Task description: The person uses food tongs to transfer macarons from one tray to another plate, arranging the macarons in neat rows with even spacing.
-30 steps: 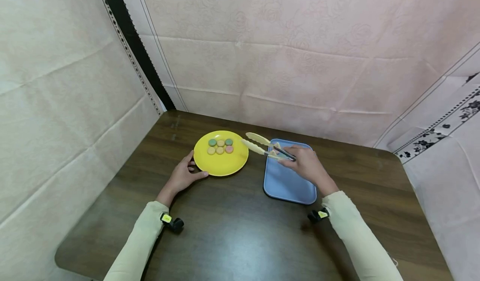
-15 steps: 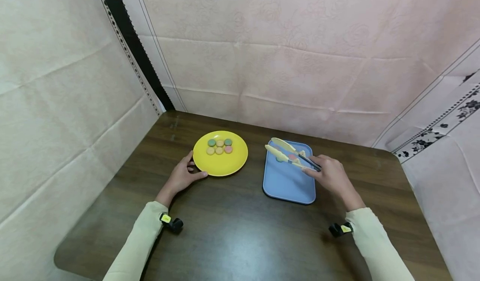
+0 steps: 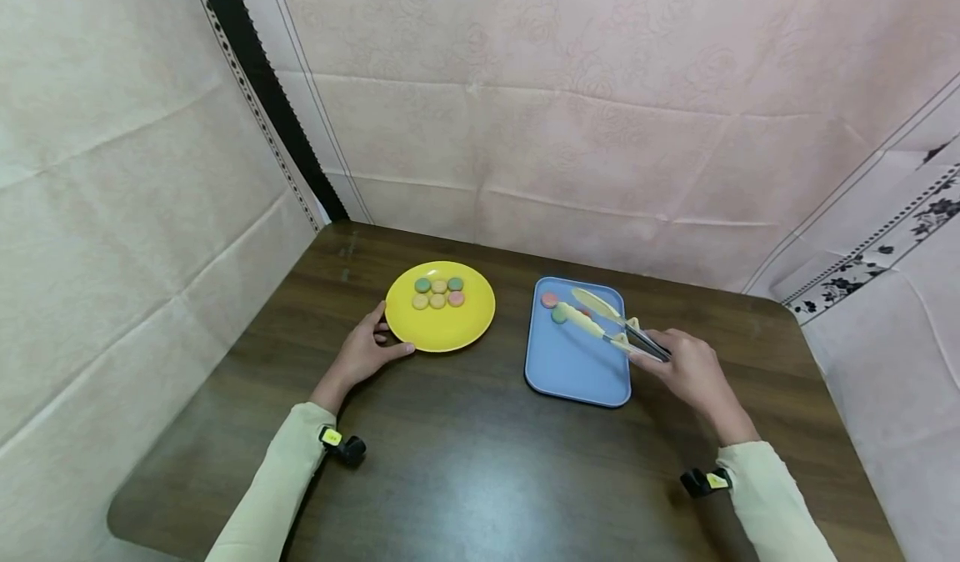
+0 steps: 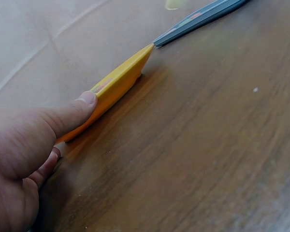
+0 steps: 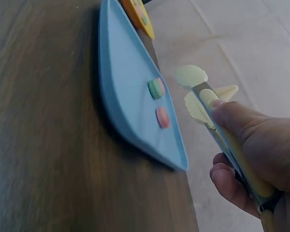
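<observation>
My left hand (image 3: 363,349) holds the left rim of a round yellow plate (image 3: 442,333), thumb along the near edge. Two rows of green, yellow and pink macarons (image 3: 438,301) lie on it. In the right wrist view, my right hand (image 5: 261,145) grips metal tongs (image 5: 227,137) with cream scalloped tips, its thumb on one arm. The tongs' tips are apart with nothing between them, above the blue tray (image 3: 577,370). Towards the tray's far end are a green macaron (image 5: 156,89) and a pink macaron (image 5: 162,117); another pink one (image 3: 549,300) is at the far left.
Plate and tray stand apart on a dark wooden table (image 3: 465,445), near its back edge. Patterned cloth (image 3: 525,145) hangs behind the table and along both sides.
My right hand has carried the open tongs rightward and towards me, from beside the plate to over the tray, uncovering macarons there. My left hand and the plate have stayed put.
</observation>
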Available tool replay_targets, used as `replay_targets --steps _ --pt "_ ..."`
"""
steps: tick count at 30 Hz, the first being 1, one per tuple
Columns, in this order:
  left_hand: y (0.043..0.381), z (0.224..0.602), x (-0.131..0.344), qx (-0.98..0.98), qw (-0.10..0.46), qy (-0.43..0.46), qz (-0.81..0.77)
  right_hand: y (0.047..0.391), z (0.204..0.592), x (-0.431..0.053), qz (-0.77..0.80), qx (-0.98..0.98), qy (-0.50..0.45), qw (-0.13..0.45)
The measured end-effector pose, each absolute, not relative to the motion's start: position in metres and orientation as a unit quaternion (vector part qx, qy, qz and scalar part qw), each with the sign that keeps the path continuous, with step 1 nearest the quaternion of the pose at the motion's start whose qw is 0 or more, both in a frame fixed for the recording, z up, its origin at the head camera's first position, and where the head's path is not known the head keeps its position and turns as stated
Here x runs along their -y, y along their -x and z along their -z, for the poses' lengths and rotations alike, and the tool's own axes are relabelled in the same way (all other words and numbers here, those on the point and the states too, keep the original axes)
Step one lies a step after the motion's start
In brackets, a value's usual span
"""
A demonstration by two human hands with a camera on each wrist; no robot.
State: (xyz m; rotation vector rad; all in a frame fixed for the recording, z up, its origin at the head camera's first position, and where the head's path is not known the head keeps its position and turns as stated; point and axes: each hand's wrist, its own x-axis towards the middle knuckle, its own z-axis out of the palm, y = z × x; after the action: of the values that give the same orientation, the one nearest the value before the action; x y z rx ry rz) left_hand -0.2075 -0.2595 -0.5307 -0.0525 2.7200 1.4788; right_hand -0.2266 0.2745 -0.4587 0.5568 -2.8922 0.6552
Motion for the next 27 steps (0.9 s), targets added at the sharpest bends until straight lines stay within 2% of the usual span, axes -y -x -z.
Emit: replay_targets --steps 15,27 --pt "0.207 0.53 0.257 -0.879 0.024 0.014 -0.477 0.219 0.474 -0.302 -0.211 0.963 -0.16 0.045" --pt "0.208 0.529 0.257 -0.879 0.023 0.022 -0.475 0.22 0.478 -0.302 -0.204 0.965 -0.16 0.039"
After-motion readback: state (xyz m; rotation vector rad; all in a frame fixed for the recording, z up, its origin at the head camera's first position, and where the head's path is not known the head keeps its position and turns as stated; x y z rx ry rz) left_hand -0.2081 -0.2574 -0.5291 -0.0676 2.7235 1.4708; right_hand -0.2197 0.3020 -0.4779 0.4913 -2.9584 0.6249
